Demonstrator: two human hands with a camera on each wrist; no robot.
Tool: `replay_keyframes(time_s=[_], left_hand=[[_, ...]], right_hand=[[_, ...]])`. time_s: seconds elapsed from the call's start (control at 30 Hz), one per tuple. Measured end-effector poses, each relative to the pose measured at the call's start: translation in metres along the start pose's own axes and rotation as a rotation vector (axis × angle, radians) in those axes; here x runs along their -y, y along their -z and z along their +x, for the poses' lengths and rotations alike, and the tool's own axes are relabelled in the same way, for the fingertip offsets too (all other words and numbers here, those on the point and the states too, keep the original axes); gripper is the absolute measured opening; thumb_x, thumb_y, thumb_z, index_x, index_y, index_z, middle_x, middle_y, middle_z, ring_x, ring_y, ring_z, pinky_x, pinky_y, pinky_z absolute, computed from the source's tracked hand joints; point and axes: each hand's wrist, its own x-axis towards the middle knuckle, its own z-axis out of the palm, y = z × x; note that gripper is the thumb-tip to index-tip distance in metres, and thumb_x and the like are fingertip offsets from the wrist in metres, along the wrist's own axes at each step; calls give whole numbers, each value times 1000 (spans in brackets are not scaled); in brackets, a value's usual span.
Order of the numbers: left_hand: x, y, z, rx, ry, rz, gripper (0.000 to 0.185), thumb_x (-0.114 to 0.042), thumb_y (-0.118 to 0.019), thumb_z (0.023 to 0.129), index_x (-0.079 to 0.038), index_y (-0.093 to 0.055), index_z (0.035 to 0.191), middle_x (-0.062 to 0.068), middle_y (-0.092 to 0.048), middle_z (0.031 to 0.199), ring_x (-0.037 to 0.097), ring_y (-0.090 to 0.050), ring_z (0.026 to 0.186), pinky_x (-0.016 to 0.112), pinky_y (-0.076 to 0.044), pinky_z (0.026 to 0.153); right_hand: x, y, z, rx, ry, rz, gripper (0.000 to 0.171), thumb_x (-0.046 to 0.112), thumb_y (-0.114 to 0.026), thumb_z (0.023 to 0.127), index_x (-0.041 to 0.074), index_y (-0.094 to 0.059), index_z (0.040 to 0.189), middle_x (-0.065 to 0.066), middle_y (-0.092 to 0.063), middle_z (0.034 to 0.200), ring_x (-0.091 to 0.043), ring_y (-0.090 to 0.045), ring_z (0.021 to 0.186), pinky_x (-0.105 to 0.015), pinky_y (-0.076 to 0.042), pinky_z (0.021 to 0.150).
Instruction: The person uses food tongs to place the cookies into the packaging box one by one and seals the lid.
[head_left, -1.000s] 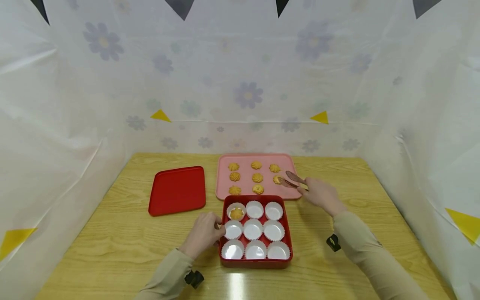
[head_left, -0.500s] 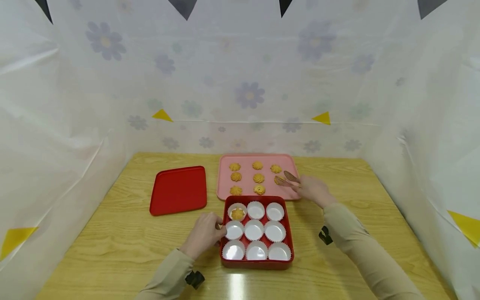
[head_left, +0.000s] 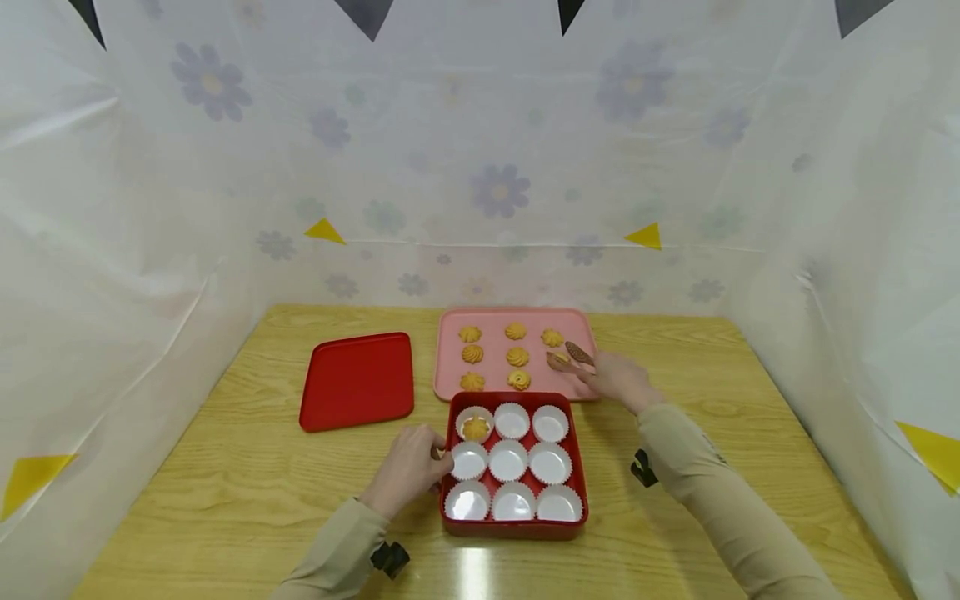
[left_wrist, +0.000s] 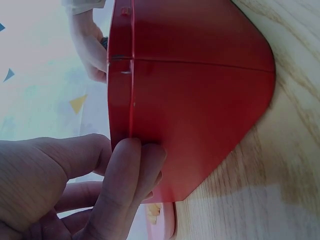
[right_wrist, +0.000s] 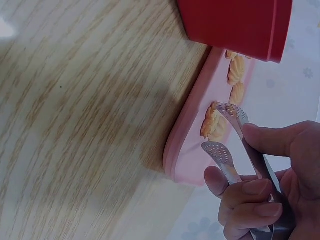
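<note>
Cookie (head_left: 557, 360), head view: lies at right of pink tray (head_left: 493, 343); right hand (head_left: 626, 382) holds tongs (head_left: 579, 353) there. Best squeeze lightly, low on sides; ridges could crumble. Tray carries eight cookies (head_left: 517, 357) in all. Red box (head_left: 517, 528) just in front: nine paper cups (head_left: 508, 460), only back-left one bearing single cookie (head_left: 476, 429).

Left wrist view: left hand (head_left: 408, 462) pinches box rim; steady hold should help.

Right wrist view: fingers curled round tongs, tips (right_wrist: 218, 151) apart about cookie; firm contact unclear.

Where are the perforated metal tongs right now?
In the head view, the perforated metal tongs are right of centre, in the person's right hand, at the right side of the pink rectangular tray.
</note>
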Motion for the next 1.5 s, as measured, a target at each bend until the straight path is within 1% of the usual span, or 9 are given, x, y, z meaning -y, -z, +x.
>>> replay_keyframes(time_s=[0.2, 0.37, 0.57, 0.63, 0.7, 1.13, 1.37, 1.5], left_hand=[[0, 0, 0, 2, 3, -2, 25, 0, -67, 81, -7, -62, 58, 2, -64, 57, 7, -51, 48, 18, -39, 43], [0, 0, 0, 3, 0, 4, 22, 0, -67, 81, -6, -64, 60, 2, -65, 58, 7, -51, 48, 18, -40, 43], [0, 0, 0, 4, 9, 0, 19, 0, -67, 81, -5, -67, 63, 3, -67, 60, 7, -53, 48, 19, -42, 43], [0, -1, 0, 3, 10, -1, 19, -1, -67, 81, -5, -67, 63, 3, -66, 60, 7, -53, 47, 20, -43, 43], [0, -1, 0, 3, 6, -2, 20, -1, -67, 81, -5, -67, 62, 3, -66, 60, 7, -53, 47, 20, -43, 43], [1, 0, 0, -1, 5, -9, 20, 0, -66, 81, -6, -66, 63, 2, -64, 59, 7, -52, 46, 20, -43, 43], [0, 0, -1, -5, 0, -6, 20, 0, -66, 81, -6, -67, 62, 2, -65, 60, 7, -52, 48, 19, -43, 43], [0, 0, -1, -5, -2, -1, 21, 0, -66, 82, -6, -67, 62, 2, -64, 59, 7, -51, 49, 19, -41, 43]], right_hand=[[2, 0, -2, -12, -8, -4, 46, 49, -50, 101, 10, -52, 77, -6, -46, 70, -22, -50, 65, -33, -39, 52], [5, 2, -2, 6, -24, -2, 48, 53, -49, 100, 8, -56, 84, -8, -50, 73, -23, -51, 66, -33, -40, 53], [5, 0, -1, 10, 4, 2, 39, 42, -52, 101, 7, -57, 84, -10, -56, 78, -22, -51, 68, -35, -41, 54], [5, -1, 0, 1, 15, -2, 35, 38, -54, 101, 6, -58, 86, -11, -59, 81, -24, -53, 71, -37, -42, 55], [6, -2, 0, -3, 15, -5, 34, 37, -54, 101, 5, -59, 88, -12, -60, 83, -24, -53, 72, -38, -43, 56], [7, -2, 0, -17, 0, -36, 33, 35, -55, 101, 3, -60, 95, -13, -61, 85, -25, -55, 73, -42, -47, 58], [8, 0, -2, -27, -6, -45, 32, 35, -54, 101, 5, -57, 91, -10, -55, 78, -23, -52, 70, -39, -45, 56], [8, 0, -3, -35, -2, -45, 33, 36, -53, 102, 6, -56, 89, -10, -55, 77, -22, -51, 69, -37, -43, 55]])
